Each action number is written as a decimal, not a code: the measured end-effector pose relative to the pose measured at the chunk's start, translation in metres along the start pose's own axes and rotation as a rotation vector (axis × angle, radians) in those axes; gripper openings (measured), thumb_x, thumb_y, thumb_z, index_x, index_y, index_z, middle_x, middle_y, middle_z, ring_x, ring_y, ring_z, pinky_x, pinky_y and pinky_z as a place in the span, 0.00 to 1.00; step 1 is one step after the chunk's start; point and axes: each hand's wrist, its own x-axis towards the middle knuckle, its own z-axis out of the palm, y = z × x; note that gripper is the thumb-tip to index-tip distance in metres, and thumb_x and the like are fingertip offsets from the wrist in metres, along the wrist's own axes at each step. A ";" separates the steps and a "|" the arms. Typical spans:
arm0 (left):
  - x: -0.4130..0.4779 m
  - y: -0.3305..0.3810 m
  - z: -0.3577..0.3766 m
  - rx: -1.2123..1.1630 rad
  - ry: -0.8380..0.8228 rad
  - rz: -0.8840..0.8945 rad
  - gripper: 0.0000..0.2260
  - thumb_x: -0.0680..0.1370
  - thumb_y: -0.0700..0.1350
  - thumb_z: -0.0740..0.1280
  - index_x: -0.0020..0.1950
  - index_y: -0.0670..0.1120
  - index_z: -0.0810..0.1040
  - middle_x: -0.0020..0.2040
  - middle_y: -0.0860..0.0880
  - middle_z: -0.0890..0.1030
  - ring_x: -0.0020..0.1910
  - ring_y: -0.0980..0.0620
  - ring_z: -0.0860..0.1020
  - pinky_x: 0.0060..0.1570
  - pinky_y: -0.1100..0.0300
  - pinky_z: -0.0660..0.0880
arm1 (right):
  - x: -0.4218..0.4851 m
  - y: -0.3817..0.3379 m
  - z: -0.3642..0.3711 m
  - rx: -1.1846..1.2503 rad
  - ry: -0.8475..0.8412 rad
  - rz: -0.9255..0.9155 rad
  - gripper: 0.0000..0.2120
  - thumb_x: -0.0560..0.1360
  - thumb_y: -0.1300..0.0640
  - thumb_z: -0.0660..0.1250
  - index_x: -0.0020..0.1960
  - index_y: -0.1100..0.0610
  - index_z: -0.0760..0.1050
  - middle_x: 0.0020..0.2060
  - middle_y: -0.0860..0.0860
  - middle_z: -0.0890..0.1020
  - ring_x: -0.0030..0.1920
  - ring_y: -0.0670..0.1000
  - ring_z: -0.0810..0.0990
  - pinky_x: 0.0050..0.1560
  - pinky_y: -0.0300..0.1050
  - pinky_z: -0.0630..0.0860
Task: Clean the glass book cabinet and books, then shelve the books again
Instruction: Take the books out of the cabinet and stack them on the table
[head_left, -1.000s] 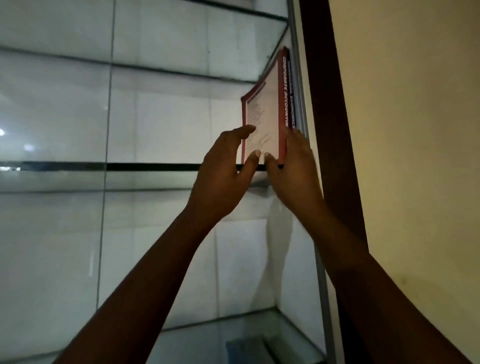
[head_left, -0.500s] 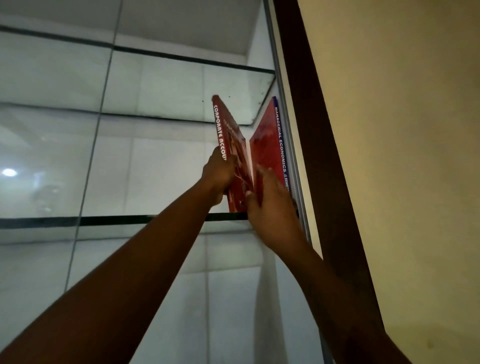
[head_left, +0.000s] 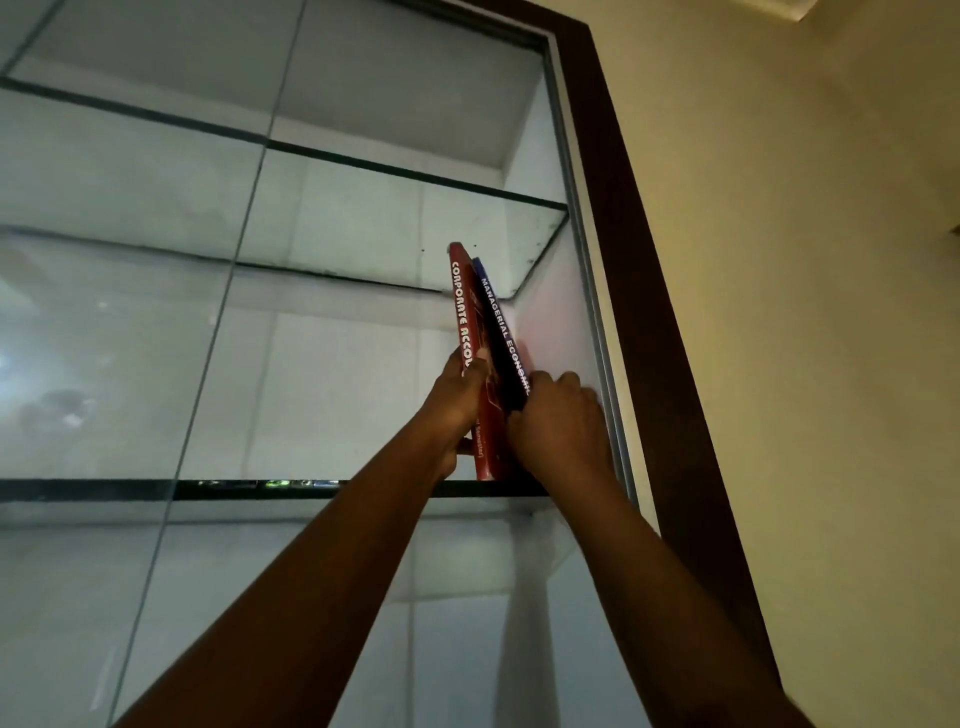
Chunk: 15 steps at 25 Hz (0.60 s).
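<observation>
Glass walls shone all around. At the middle right of the frame, a thin glass shelf (head_left: 104, 491) carried a red paper book (head_left: 461, 306), gripped by the left hand (head_left: 457, 397), and a dark blue book (head_left: 500, 338), gripped by the right hand (head_left: 558, 428) close beside it, so both books stood leaning.

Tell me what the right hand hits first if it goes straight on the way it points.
The blue-spined book: the right hand has its curled fingers on the spine and points up and inward. Past the book it would probably meet the white side panel, though depth is hard to judge here.
</observation>
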 end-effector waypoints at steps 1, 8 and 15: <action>-0.001 0.000 0.000 -0.001 0.000 0.018 0.21 0.82 0.56 0.51 0.74 0.54 0.58 0.70 0.46 0.70 0.66 0.43 0.71 0.59 0.44 0.70 | 0.003 0.003 0.002 0.021 -0.049 0.017 0.20 0.78 0.51 0.60 0.67 0.58 0.65 0.61 0.57 0.74 0.58 0.56 0.75 0.56 0.48 0.74; -0.002 -0.003 0.008 0.128 -0.107 0.158 0.27 0.82 0.47 0.58 0.77 0.51 0.49 0.74 0.46 0.64 0.70 0.45 0.66 0.68 0.46 0.65 | -0.003 0.007 -0.006 0.157 -0.051 -0.015 0.18 0.81 0.54 0.55 0.69 0.58 0.64 0.60 0.56 0.77 0.57 0.55 0.78 0.56 0.46 0.74; -0.019 0.009 -0.004 0.021 -0.054 0.138 0.24 0.81 0.52 0.57 0.76 0.49 0.56 0.70 0.44 0.70 0.66 0.45 0.72 0.66 0.45 0.69 | -0.020 -0.010 -0.055 0.124 -0.071 -0.116 0.22 0.79 0.52 0.59 0.71 0.58 0.63 0.62 0.56 0.75 0.59 0.56 0.77 0.58 0.45 0.73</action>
